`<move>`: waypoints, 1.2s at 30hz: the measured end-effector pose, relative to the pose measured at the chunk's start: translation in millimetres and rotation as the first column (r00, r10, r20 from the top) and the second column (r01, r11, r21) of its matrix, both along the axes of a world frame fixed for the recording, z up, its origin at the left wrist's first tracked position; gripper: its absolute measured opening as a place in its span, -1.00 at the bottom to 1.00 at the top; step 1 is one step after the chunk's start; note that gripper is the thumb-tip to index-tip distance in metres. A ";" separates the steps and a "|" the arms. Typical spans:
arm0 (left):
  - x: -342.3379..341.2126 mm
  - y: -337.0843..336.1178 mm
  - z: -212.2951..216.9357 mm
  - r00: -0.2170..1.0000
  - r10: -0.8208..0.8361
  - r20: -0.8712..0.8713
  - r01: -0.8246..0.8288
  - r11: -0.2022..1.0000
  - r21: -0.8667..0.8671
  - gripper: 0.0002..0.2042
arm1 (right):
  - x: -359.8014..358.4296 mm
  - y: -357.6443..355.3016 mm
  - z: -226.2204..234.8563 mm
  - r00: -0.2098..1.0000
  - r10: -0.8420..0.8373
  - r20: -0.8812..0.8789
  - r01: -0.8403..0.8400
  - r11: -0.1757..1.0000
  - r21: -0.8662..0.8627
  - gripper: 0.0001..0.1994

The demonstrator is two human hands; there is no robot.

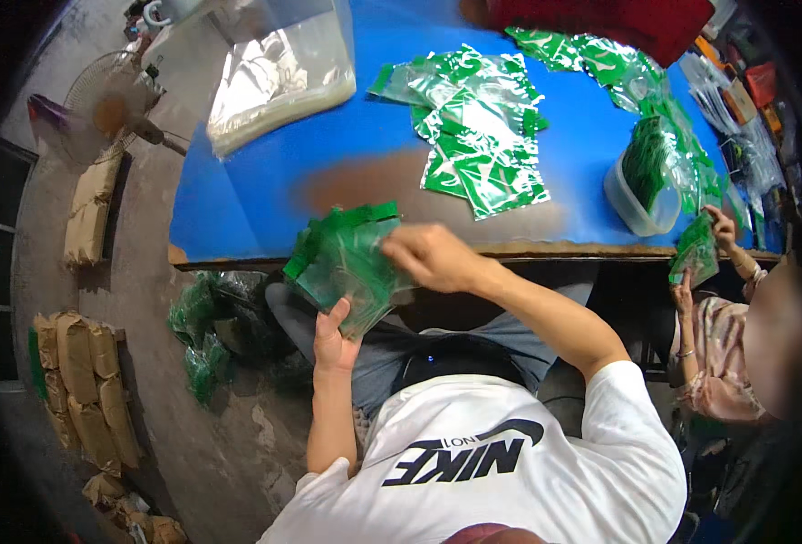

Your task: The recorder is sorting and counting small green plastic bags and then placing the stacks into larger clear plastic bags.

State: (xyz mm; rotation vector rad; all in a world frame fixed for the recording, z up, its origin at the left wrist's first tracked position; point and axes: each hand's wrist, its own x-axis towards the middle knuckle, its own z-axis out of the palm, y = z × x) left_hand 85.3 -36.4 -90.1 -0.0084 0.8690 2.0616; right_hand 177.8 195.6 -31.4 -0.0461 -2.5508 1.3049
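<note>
Spanning far side: blue table (238,213), gap between bag pile (483,136) and near edge (555,247). Bag fan (347,263) near-left of pile, long axis near-far, green ends (369,215) far; left hand (333,340) clasping fan, right hand (433,256) alongside, grip unclear.

Glare whitens the tabletop packets (487,150) — right hand (433,257) slightly blurred, corners black, edges bent toward the rim

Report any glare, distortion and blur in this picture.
Head view: white glare on the clear bags and the pile of green packets; head view: fisheye distortion, with black corners; head view: a blurred patch over the co-worker's head, the right hand perhaps slightly soft.
</note>
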 end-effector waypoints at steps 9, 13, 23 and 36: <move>-1.7 -16.7 -34.6 0.993 0.025 0.116 -0.034 0.996 0.078 -0.55 | 33.7 19.7 -4.6 0.944 -0.323 0.065 0.213 0.749 0.628 0.02; -6.8 -32.3 -46.7 0.967 -0.006 0.253 -0.061 0.965 0.254 -0.52 | 59.4 22.0 -21.9 0.986 -0.165 -0.031 0.140 0.700 0.700 -0.35; 33.9 40.0 16.4 0.916 -0.250 0.315 0.027 0.820 0.572 -0.36 | 8.1 8.6 26.5 0.553 -0.812 -0.186 0.336 0.422 -0.842 -0.73; 16.7 34.7 -15.9 0.973 -0.142 0.181 0.097 0.966 0.238 -0.44 | 33.5 -25.2 1.2 0.728 -0.682 -0.071 0.479 0.581 -0.658 -0.63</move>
